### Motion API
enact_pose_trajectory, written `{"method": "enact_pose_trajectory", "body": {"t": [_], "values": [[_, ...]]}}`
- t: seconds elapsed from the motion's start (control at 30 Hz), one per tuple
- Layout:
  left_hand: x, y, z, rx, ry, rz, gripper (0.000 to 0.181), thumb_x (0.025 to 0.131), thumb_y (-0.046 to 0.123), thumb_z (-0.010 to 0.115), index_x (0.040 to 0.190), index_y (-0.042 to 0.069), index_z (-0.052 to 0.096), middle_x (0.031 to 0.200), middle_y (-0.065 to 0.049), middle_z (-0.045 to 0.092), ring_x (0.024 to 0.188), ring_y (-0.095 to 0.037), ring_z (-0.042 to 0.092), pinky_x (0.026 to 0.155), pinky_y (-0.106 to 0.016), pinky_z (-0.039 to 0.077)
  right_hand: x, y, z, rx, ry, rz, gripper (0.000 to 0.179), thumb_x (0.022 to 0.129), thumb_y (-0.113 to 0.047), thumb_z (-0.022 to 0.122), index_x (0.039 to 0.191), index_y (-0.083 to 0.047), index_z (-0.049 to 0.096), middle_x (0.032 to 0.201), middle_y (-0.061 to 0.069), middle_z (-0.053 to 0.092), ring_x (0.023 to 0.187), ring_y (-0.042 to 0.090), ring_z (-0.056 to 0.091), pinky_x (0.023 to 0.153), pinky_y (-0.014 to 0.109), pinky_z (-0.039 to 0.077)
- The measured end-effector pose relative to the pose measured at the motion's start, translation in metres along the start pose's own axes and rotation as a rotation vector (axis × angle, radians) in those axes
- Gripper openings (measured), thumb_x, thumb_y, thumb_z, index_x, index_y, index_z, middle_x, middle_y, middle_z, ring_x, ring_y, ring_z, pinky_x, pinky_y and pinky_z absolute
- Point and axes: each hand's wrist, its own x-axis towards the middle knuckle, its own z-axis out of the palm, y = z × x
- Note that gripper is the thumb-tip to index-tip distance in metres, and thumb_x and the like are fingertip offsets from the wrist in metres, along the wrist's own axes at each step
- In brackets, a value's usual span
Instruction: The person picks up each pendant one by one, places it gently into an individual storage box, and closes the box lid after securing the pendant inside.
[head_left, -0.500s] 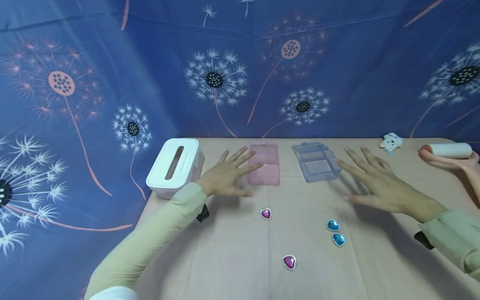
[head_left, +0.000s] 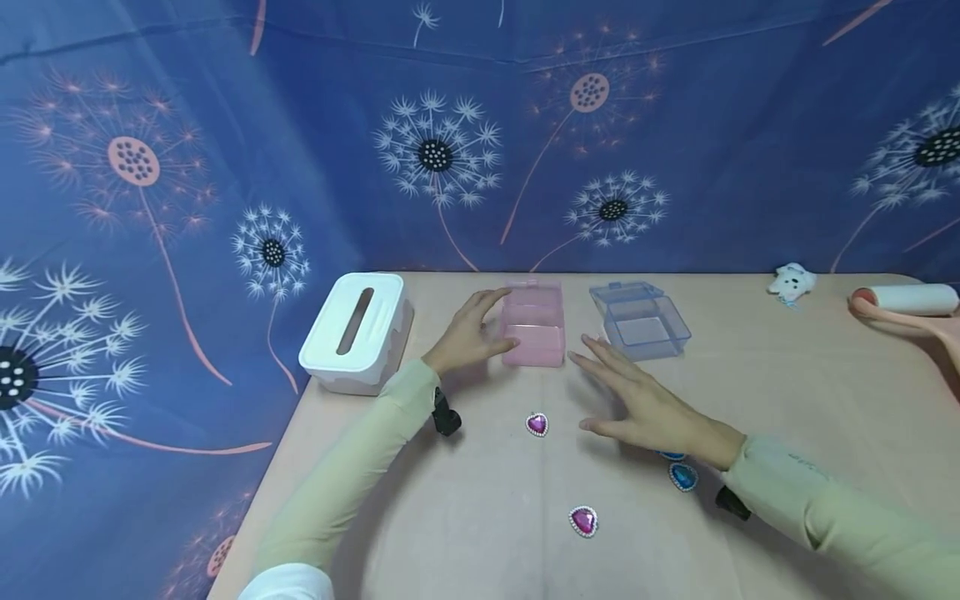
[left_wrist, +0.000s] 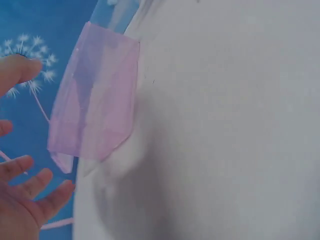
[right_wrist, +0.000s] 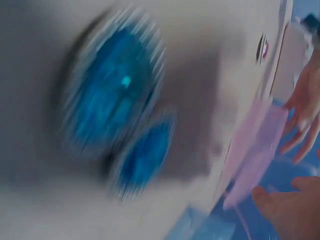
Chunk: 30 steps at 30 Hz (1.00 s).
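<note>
My left hand (head_left: 467,335) is at the left side of a pink see-through box (head_left: 534,346), thumb and fingers spread apart and bent. In the head view its fingertips overlap the box's left edge; whether they touch cannot be told. The box stands open, its lid tilted back. My right hand (head_left: 647,404), fingers loosely extended and holding nothing, hovers before the gap between the pink box and an open bluish clear box (head_left: 648,329). Beneath the right wrist lie two blue heart gems (right_wrist: 112,90), one partly hidden in the head view.
Two pink heart gems lie on the table, one in the middle (head_left: 537,424) and one nearer the front (head_left: 583,521). A white tissue box (head_left: 356,329) stands left. At the back right are a small white plush toy (head_left: 792,283) and a white roll (head_left: 915,298).
My right hand has swung left from beside the bluish box toward the pink one. The left hand's fingers have bent more and drawn to the pink box's left edge. The view shifted slightly.
</note>
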Motion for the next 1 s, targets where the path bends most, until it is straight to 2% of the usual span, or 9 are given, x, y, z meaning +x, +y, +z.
{"method": "enact_pose_trajectory", "body": {"t": [0.2,0.27,0.47,0.63,0.83,1.0], "values": [[0.004,-0.011,0.017,-0.234,-0.017,-0.118,0.095,0.077,0.027,0.082,0.153,0.014,0.027,0.148,-0.021,0.038,0.131,-0.037,0.049,0.101,-0.041,0.048,0.012,-0.015,0.028,0.044,-0.051,-0.015,0.086,0.078,-0.035,0.08,0.149,-0.017,0.037,0.158,0.017,0.027,0.142,0.036,0.033,0.11,0.053,0.036],[0.004,-0.013,0.02,-0.261,-0.023,-0.147,0.098,0.075,0.026,0.084,0.153,0.011,0.026,0.148,-0.02,0.038,0.13,-0.034,0.05,0.101,-0.038,0.049,0.014,-0.016,0.036,0.071,-0.052,-0.044,0.08,0.078,-0.031,0.08,0.147,-0.015,0.041,0.155,0.019,0.032,0.14,0.034,0.037,0.109,0.051,0.037],[0.004,-0.015,0.023,-0.24,-0.004,-0.169,0.1,0.073,0.028,0.085,0.152,0.007,0.027,0.147,-0.016,0.043,0.131,-0.031,0.049,0.102,-0.036,0.048,0.02,-0.019,0.051,0.107,-0.054,-0.154,0.064,0.08,-0.02,0.079,0.138,-0.011,0.053,0.145,0.021,0.047,0.133,0.033,0.048,0.105,0.05,0.042],[0.006,-0.015,0.025,-0.243,-0.009,-0.166,0.094,0.074,0.028,0.085,0.15,0.009,0.033,0.148,-0.013,0.044,0.129,-0.032,0.052,0.103,-0.041,0.046,0.025,-0.023,0.054,0.055,-0.113,-0.155,0.046,0.083,-0.018,0.076,0.126,-0.009,0.062,0.132,0.016,0.058,0.124,0.031,0.055,0.102,0.05,0.045],[0.007,-0.017,0.027,-0.253,-0.001,-0.165,0.088,0.074,0.03,0.084,0.147,0.012,0.038,0.149,-0.008,0.045,0.128,-0.029,0.053,0.103,-0.042,0.046,0.031,-0.025,0.054,-0.03,-0.142,-0.185,0.02,0.085,-0.013,0.073,0.104,-0.011,0.07,0.111,0.004,0.065,0.105,0.018,0.058,0.092,0.037,0.049],[0.006,-0.019,0.028,-0.236,-0.003,-0.161,0.087,0.074,0.034,0.084,0.146,0.015,0.04,0.147,-0.007,0.046,0.13,-0.031,0.051,0.104,-0.045,0.045,0.032,-0.024,0.055,-0.033,-0.139,-0.217,0.014,0.084,-0.012,0.073,0.098,-0.011,0.071,0.099,-0.001,0.065,0.091,0.01,0.057,0.081,0.029,0.051]]}}
